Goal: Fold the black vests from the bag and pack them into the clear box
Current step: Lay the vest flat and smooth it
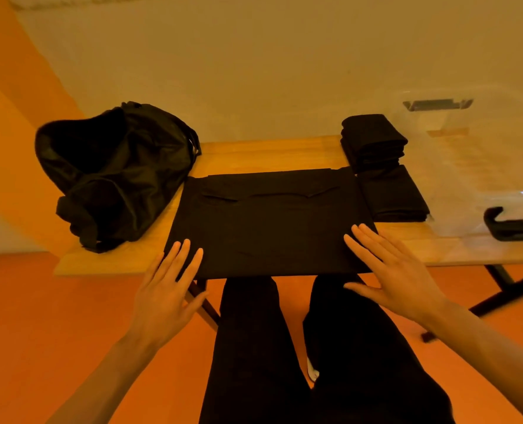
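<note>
Both near corners of the vest (266, 228) were under flat hands: left hand (165, 289) and right hand (398, 283), fingers (180, 255) straight, gripping nothing. It lay spread on the desk (254, 154), bag (116, 169) to its left, folded stacks (376, 142) and box (474, 166) to its right. Smoothing outward first should keep folds square.

Bare indoor room, wooden folding table (269, 154), plain pale wall (254, 71) behind the table, orange floor (70, 316) beneath it
</note>
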Available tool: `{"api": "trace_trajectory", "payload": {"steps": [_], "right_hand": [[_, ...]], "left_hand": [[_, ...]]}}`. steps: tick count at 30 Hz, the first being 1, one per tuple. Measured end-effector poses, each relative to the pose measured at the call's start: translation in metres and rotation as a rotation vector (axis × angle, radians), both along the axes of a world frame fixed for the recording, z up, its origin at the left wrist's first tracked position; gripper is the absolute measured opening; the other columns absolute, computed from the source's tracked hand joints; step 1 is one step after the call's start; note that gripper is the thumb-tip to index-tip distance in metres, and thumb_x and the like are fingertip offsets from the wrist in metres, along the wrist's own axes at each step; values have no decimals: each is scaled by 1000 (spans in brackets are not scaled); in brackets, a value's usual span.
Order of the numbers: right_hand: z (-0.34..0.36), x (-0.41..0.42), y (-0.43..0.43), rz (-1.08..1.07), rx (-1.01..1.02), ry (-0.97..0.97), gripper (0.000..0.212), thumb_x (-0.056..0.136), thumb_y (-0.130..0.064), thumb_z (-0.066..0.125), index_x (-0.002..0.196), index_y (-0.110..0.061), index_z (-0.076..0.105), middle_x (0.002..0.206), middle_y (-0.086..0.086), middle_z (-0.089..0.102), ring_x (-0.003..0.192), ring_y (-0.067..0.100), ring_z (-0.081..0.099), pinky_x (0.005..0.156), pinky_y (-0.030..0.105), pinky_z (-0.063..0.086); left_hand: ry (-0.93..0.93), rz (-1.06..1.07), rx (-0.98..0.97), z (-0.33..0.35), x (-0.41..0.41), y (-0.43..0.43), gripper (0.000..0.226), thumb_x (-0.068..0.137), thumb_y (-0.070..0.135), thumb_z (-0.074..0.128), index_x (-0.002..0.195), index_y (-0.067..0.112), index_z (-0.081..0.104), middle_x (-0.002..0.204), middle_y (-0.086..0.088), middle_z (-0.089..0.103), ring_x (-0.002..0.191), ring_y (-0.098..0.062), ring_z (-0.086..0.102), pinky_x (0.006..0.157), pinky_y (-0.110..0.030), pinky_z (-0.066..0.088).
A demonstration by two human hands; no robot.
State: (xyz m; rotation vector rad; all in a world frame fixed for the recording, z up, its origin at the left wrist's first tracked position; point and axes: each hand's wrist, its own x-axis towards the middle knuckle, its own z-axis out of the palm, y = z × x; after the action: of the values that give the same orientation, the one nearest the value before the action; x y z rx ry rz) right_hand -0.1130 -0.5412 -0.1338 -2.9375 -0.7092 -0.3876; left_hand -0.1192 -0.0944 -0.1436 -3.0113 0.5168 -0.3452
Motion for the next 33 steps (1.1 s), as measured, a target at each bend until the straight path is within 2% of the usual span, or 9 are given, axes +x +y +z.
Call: {"api": "trace_trajectory", "payload": {"steps": [3,5,9,13,18,20,26,29,33], "right_hand": [[-12,-5,-10,93,90,-192,49,98,-34,58,140,-9,58,149,9,53,137,26,50,108,41,43],[-17,-9,-17,99,118,-272,37,99,-27,56,128,-7,67,138,10,62,124,28,60,98,38,46],[-22,-13,-29,90,227,-307,29,94,-17,65,118,-5,72,130,9,67,120,26,64,93,40,52],[-23,-13,-34,96,296,-323,29,93,-19,71,119,-7,73,130,8,67,120,21,65,93,39,56],[-20,-13,-36,126,292,-376,25,90,-17,75,113,-7,76,122,8,71,111,21,69,86,40,59],[-17,-13,-35,149,268,-396,20,90,-15,76,108,-5,78,118,9,73,106,21,71,82,39,59],[-10,-13,-30,201,222,-415,10,90,-9,72,82,-3,73,105,9,75,91,24,68,72,35,55],[-9,-13,-33,172,231,-379,11,90,-11,69,95,-4,75,98,8,72,88,24,66,69,37,52],[-6,-12,-34,149,186,-360,28,92,-16,65,116,-7,74,98,4,71,93,22,58,84,29,36]], "left_hand": [[-99,-6,-129,-7,-1,6,65,97,48,44,151,11,46,155,-16,44,145,-33,39,114,-49,33],[-184,-22,-173,-11,-2,11,54,97,34,49,142,6,54,145,-19,52,135,-38,49,105,-50,40],[-292,-47,-116,-14,-4,19,43,91,11,62,133,4,62,133,-20,61,125,-40,56,104,-52,40],[-304,-48,-85,-6,-2,28,55,75,-11,81,127,0,66,125,-20,66,112,-40,62,94,-51,43],[-354,-100,-47,-7,-5,41,41,87,-5,67,127,3,67,127,-17,67,110,-38,63,89,-50,42],[-362,-92,-59,-5,-6,42,38,86,-7,73,123,3,70,123,-16,69,109,-38,64,88,-50,42],[-397,-156,-73,-2,-9,45,30,86,7,64,114,4,74,112,-14,72,102,-37,64,83,-46,40],[-393,-173,-114,3,-10,49,30,84,7,66,112,5,74,110,-12,73,101,-35,63,83,-44,40],[-354,-206,-159,7,-13,51,28,88,12,62,112,4,74,110,-11,73,103,-33,63,85,-42,40]]}}
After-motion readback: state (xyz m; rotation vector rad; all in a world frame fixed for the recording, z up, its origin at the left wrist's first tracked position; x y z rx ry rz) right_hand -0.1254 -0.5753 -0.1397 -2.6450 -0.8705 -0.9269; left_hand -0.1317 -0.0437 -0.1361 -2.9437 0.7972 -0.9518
